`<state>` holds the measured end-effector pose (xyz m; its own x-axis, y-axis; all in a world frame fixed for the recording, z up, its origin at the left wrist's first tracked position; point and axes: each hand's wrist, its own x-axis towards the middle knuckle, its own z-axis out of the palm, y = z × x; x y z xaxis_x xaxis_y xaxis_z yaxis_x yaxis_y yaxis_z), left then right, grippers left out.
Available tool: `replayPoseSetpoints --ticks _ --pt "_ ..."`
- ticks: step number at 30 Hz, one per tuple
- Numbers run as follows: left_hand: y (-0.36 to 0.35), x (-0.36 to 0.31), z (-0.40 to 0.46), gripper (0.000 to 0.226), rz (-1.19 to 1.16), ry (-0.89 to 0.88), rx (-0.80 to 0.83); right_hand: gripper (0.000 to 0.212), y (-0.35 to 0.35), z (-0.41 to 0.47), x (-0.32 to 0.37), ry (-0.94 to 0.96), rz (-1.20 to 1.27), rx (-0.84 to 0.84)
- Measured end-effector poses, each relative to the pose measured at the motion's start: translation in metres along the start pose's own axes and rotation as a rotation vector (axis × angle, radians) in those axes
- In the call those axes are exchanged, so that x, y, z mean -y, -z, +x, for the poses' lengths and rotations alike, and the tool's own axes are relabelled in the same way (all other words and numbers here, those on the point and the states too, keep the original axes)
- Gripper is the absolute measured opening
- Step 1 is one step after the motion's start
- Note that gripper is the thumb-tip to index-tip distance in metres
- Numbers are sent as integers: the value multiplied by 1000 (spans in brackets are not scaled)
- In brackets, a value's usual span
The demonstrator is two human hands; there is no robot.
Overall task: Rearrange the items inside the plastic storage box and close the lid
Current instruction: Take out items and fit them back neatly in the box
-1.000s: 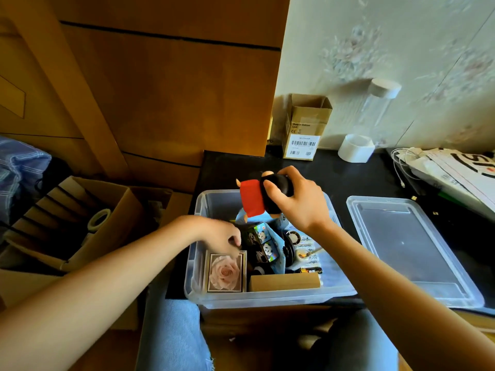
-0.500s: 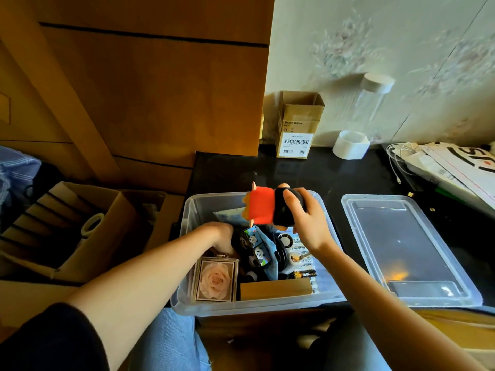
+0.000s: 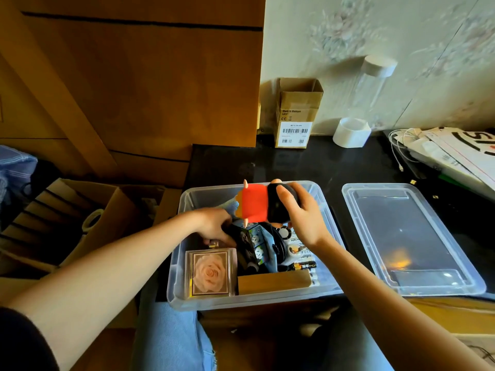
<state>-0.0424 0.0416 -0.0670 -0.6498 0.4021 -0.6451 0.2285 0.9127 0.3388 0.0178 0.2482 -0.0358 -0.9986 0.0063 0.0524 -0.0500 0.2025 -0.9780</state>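
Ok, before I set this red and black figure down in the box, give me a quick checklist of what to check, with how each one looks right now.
1. Grip on the figure: ok. The right hand holds it by its black end, above the box.
2. Free spot inside the storage box: cannot tell. The left hand and the figure hide the back area.
3. Left hand out of the way: not ok. It is inside the box by the panda pouch.
4. Rose case and wooden block settled: ok. Both lie along the near wall.
5. Lid within reach: ok. It lies on the table right of the box.
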Motion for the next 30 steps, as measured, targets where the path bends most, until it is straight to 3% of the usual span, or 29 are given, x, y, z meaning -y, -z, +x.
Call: replayPoseSetpoints --ticks 8,12,15,19,20,22,24,27,30 --pt "10 6 -21 37 356 -105 -494 38 2 3 -1 21 -36 -42" --pt "3 9 -27 31 355 -96 -541 38 0 3 1 32 -30 -26" --pt "-8 2 -31 49 228 -74 -490 39 -1 3 2 42 -27 -10" --pt "-13 -8 -50 42 297 -88 -639 31 0 4 2 48 -28 -9" --pt "-13 -8 -56 40 284 -126 -580 29 0 3 2 50 -22 -9" --pt "-16 -7 -66 40 255 -161 -294 28 -1 3 3 52 -16 -6" --pt "-24 -9 -70 57 292 -125 -77 29 -5 2 5 51 -24 -7" --pt "-33 -11 -69 81 345 -114 -36 38 -10 1 7 45 -36 0" --pt "-31 -12 -69 90 344 -144 -9 41 -12 -2 8 29 -41 21"
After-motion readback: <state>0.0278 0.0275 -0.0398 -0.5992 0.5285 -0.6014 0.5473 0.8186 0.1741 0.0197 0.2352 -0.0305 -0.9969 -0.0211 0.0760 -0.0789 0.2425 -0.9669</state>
